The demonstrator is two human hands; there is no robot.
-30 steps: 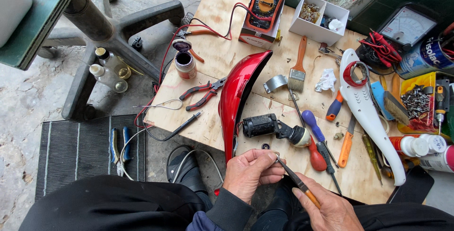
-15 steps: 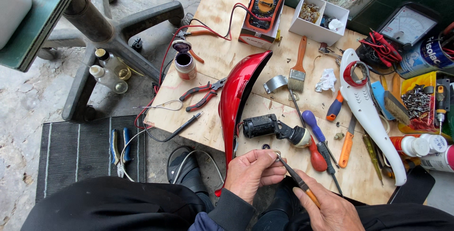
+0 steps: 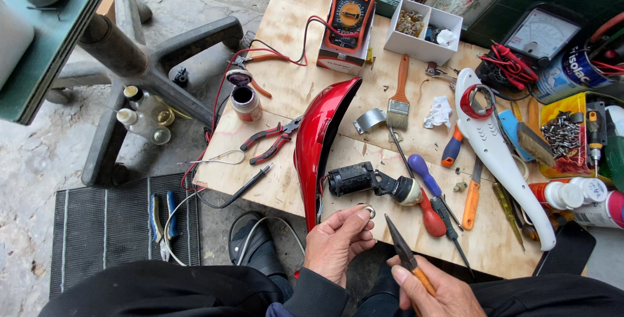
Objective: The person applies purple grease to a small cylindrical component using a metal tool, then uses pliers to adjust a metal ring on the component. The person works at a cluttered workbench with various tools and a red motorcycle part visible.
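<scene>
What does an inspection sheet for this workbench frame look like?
Surface: plywood board, crowded with tools.
Job's things: left hand pinches a small metal ring; right hand holds needle-nose pliers, tips apart from the ring.
Clutter: red shell, black motor, paintbrush, white casing, red-handled pliers, screwdrivers, parts box, small jar.
Grip: left closed on the ring; right closed on the pliers' handle.
Cables: red and black leads run from the orange meter off the board's left edge.
Surroundings: chair base, black mat, concrete floor.
</scene>
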